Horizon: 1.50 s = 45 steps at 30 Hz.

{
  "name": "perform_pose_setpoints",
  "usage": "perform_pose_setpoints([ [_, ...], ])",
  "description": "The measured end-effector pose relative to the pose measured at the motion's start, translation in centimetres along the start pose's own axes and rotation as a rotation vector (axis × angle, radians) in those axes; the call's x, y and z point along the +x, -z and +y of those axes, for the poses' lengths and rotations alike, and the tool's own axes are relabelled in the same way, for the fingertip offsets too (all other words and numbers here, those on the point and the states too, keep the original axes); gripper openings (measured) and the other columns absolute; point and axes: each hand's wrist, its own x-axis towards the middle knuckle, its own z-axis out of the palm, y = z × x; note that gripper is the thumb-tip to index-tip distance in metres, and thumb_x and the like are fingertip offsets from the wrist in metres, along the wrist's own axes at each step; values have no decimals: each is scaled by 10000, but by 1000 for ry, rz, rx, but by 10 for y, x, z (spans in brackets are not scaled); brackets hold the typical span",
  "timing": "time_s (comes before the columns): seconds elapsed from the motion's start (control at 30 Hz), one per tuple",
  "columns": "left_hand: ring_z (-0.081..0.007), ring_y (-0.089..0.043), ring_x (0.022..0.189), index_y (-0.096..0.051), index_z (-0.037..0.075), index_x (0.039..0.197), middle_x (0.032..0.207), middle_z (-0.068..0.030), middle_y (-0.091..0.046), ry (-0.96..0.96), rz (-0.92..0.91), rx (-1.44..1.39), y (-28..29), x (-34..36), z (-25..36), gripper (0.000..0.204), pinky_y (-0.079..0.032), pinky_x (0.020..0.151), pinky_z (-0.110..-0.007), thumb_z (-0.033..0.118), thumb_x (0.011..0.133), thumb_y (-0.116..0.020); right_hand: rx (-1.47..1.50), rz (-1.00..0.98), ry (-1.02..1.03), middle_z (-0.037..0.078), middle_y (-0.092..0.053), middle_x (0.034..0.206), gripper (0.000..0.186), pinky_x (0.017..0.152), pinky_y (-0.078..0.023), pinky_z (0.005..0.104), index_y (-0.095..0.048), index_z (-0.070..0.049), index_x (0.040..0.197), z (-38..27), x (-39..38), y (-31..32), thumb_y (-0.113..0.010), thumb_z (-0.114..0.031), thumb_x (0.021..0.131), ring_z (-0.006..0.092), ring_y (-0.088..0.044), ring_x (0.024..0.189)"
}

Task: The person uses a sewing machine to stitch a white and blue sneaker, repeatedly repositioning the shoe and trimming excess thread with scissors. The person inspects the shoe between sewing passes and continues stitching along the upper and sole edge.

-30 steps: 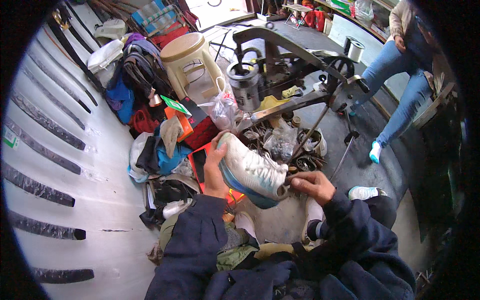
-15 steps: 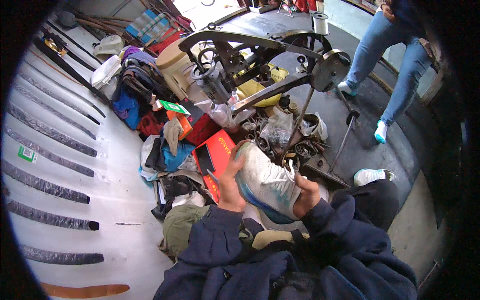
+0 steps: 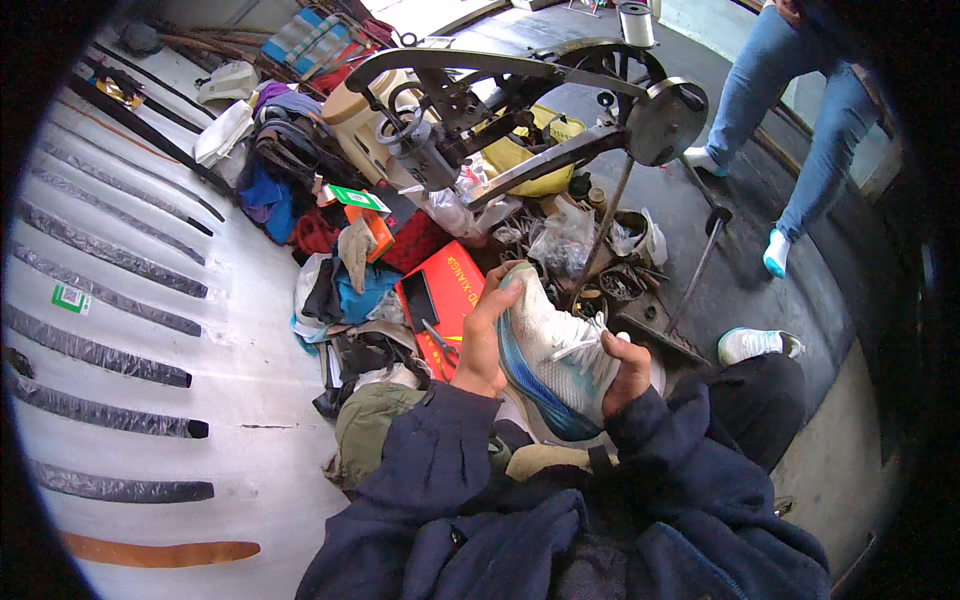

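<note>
Shoe in both hands, apart from the machine

The left hand (image 3: 482,345) clasps the shoe (image 3: 548,335) near its toe, on the nine o'clock side. The right hand (image 3: 628,378) grips the heel end at four o'clock, thumb uppermost; its fingers are probably at the collar, though the shoe hides them. The shoe sits in front of the lap, toe toward eleven, blue sole facing eight.

As for progress, the laces (image 3: 585,345) are threaded and the visible upper is whole; no tool shows in either hand. The shoe is not set on the machine (image 3: 550,164) at twelve, and what work remains cannot be told.

Farther out, scissors (image 3: 434,334) lie at nine, the red box (image 3: 458,282) at ten, another person's legs (image 3: 835,150) at two.
</note>
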Motion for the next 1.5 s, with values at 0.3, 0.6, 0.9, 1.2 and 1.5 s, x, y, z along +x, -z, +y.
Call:
perform_pose_setpoints([
  [0.3, -203, -589, 1130, -559, 94, 1340, 1196, -47, -613, -103, 26, 61, 17, 8, -39, 418, -461, 1010, -354, 242, 950, -577, -126, 203, -90, 102, -728, 1121, 397, 960, -511, 377, -685, 7, 1200, -4, 1, 20, -711, -215, 872, 242, -681, 1028],
  [0.6, -231, -562, 1187, -507, 65, 1360, 1257, -85, -572, -321, 4, 175, 25, -6, -75, 461, -437, 1046, -373, 246, 937, -543, -809, 258, -60, 51, -729, 971, 201, 747, -515, 343, -742, -23, 1071, -38, -4, 48, -702, -174, 945, 171, -658, 848],
  [0.9, -240, -597, 1242, -482, 75, 1398, 1324, -144, -602, 189, -234, 644, 39, -22, -126, 507, -518, 958, -368, 99, 922, -655, -2575, 508, -327, 211, -747, 972, 283, 828, -584, 472, -780, -38, 925, -223, -5, 123, -681, -251, 766, 391, -727, 938],
  [1.2, -273, -641, 1201, -491, 67, 1401, 1255, -186, -660, 290, -174, 864, 47, -13, -126, 524, -543, 941, -407, 120, 913, -674, -2944, 936, 294, 112, -686, 1165, 256, 991, -427, 449, -729, -122, 1053, -354, 21, 212, -673, -191, 813, 286, -600, 1169],
  [1.5, -291, -643, 1185, -502, 57, 1395, 1226, -218, -668, 285, -219, 897, 45, -2, -141, 524, -555, 934, -413, 139, 908, -678, -2136, 1007, 12, 199, -723, 1142, 375, 970, -520, 455, -729, -64, 1158, -357, -47, 261, -748, -240, 828, 384, -673, 1083],
])
